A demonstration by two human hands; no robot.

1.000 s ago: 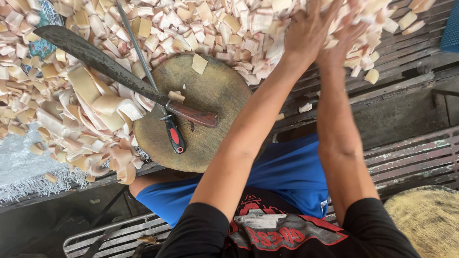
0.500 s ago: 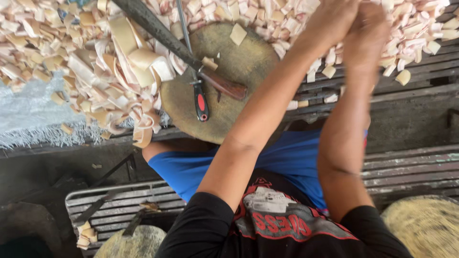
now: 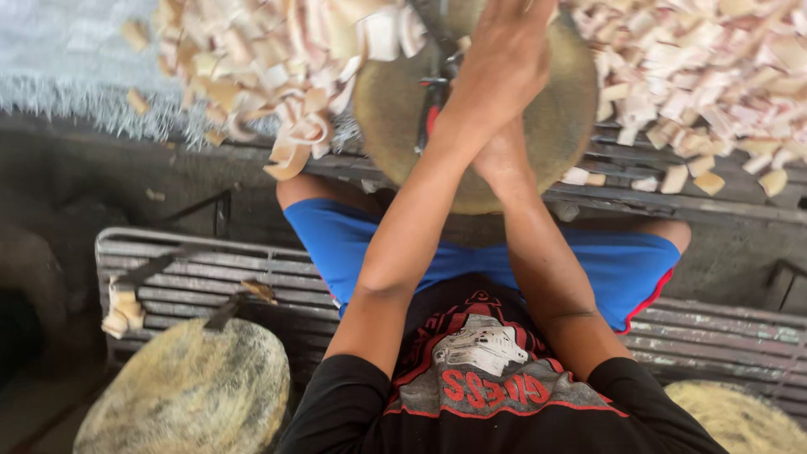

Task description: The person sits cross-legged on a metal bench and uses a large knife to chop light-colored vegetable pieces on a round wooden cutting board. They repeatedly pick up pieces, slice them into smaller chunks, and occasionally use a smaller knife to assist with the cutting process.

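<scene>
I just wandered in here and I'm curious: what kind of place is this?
Probably a rough outdoor workshop for chopping plant material by hand: heaps of pale cut chips, a round wooden chopping block under the person's hands, and slatted metal benches.

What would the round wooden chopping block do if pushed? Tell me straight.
The round wooden chopping block looks thick and solid, so it is probably heavy and stiff. It lies flat, so it would likely slide rather than roll. The loose pale chips heaped against it would probably scatter.
</scene>
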